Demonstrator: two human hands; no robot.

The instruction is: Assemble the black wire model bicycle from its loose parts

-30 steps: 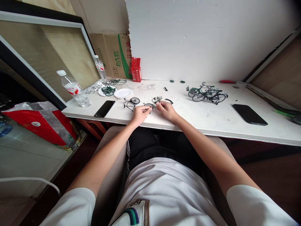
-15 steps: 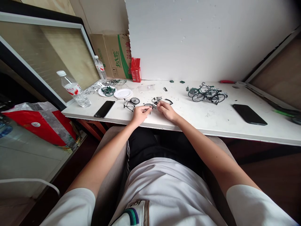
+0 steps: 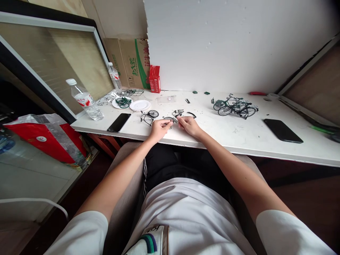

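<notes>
My left hand [image 3: 160, 129] is closed in a pinch at a small spoked model-bicycle wheel [image 3: 168, 118], which shows just beyond its fingertips. Close by on the right, my right hand [image 3: 188, 125] pinches at a small silvery part [image 3: 175, 120] beside the wheel; its fingers hide most of what they grip. Left of the hands lies a partly built black model bicycle [image 3: 147, 117] with one wheel attached. Small dark bicycle parts [image 3: 177, 113] and a curved black piece [image 3: 191, 114] lie just behind the right hand.
Two model bicycles [image 3: 235, 108] stand on the white table [image 3: 225, 136] at right, near a black phone [image 3: 283, 130]. Another phone [image 3: 119, 122], white plates [image 3: 140, 105], a water bottle [image 3: 86, 102] and green model parts [image 3: 123, 102] are at left. A red box [image 3: 154, 78] stands behind.
The view has shifted slightly. Both hands stay close together at the same spot, with only slight finger movement; the right fingertips look a little more extended.
</notes>
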